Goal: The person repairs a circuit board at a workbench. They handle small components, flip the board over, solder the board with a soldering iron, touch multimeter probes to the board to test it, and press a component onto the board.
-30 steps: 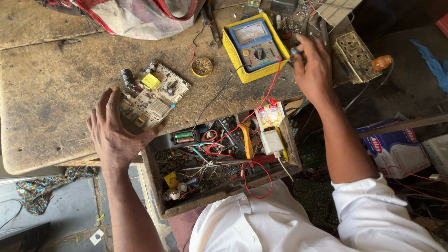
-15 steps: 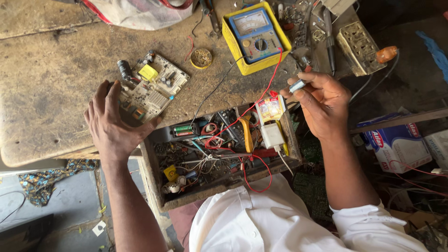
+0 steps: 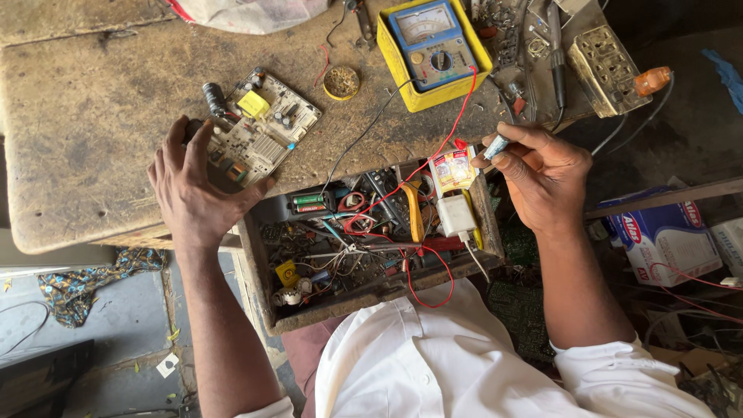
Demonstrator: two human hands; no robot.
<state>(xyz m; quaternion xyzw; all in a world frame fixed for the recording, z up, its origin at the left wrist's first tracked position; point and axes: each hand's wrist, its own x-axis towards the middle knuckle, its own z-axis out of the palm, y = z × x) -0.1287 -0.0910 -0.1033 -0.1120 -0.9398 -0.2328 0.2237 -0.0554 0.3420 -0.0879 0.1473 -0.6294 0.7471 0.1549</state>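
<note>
The left hand lies with fingers spread flat on the near edge of a circuit board on the desk. The right hand pinches a small blue-tipped probe over the open drawer of tangled wires. Beyond it sits a yellow multimeter, its red lead running between.

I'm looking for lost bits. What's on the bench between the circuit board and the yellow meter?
In the head view, a small round tin sits between the circuit board and the yellow multimeter, with a black wire crossing the worn benchtop.
</note>
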